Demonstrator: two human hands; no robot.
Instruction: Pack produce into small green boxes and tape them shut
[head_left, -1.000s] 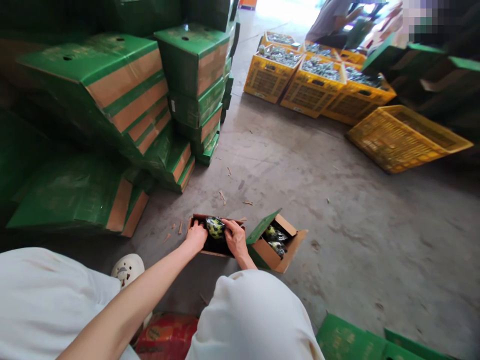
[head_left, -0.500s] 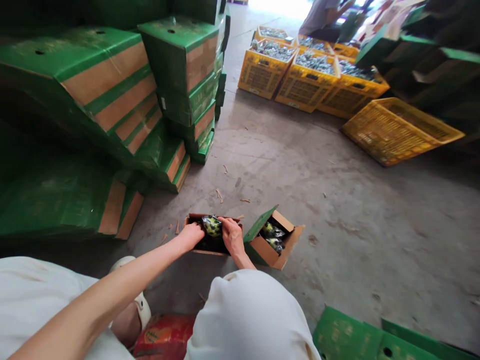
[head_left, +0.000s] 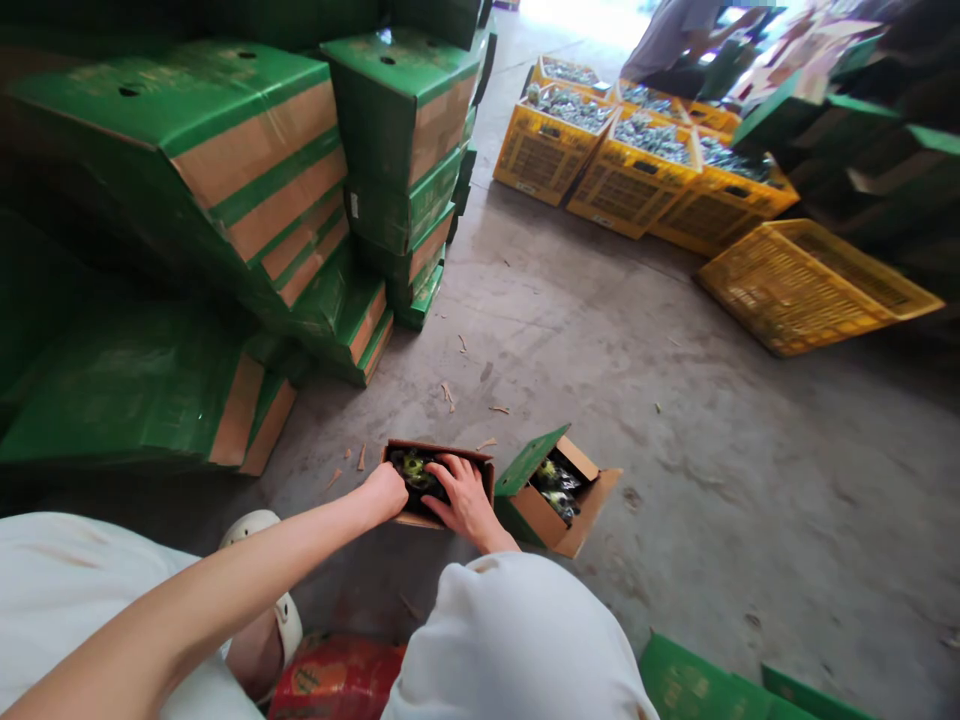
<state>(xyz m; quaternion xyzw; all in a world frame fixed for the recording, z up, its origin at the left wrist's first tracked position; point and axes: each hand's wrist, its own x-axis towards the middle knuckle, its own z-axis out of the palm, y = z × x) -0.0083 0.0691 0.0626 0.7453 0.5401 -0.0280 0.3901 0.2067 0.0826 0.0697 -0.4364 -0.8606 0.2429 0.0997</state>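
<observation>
A small open cardboard box (head_left: 420,519) stands on the floor in front of my knees. Inside it lies a clear plastic bag of green and dark produce (head_left: 412,467), its exact kind unclear. My left hand (head_left: 386,490) is closed at the box's left end, beside the bag, with its fingertips hidden. Over the right half of the box, my right hand (head_left: 463,492) has its fingers spread, the tips touching or just over the bag. Close on the right, a green box with raised flaps (head_left: 534,505) holds several similar bags (head_left: 559,490).
Stacked green cartons (head_left: 255,170) rise on the left. Yellow crates (head_left: 630,190) full of packed produce stand ahead, with a tilted yellow crate (head_left: 795,290) nearer. Another person (head_left: 667,40) is behind them. A red package (head_left: 337,675) and green cardboard (head_left: 697,685) lie close to me.
The bag has gone down deeper into the box. My right hand has let go of its side and spread its fingers over it. The view has shifted slightly.
</observation>
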